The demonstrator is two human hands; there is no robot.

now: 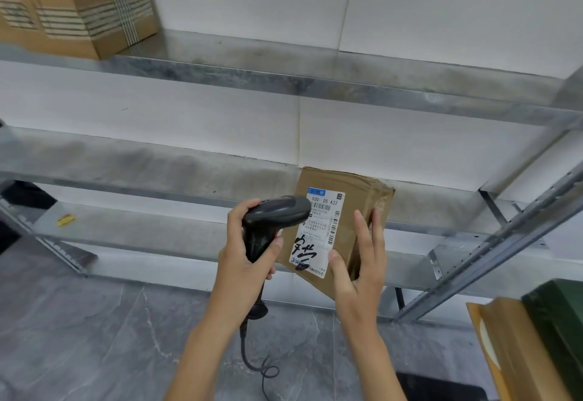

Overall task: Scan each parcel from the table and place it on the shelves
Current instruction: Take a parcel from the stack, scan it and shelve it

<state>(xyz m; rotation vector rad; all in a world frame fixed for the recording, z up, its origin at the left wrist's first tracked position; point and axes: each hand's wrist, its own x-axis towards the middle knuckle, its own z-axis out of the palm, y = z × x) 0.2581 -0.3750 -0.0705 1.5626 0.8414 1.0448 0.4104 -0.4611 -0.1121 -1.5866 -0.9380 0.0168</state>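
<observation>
The left hand (244,255) grips the handle of a matte black pistol-shaped barcode scanner (273,222), its rounded head against a white printed label (318,233). The right hand (359,269) holds a small creased brown cardboard parcel (339,221) upright in the air, in front of the dull galvanised metal shelves (284,82). A taped cardboard box (75,12) sits on the upper shelf.

Brown parcel (344,211); black scanner (274,214)
</observation>
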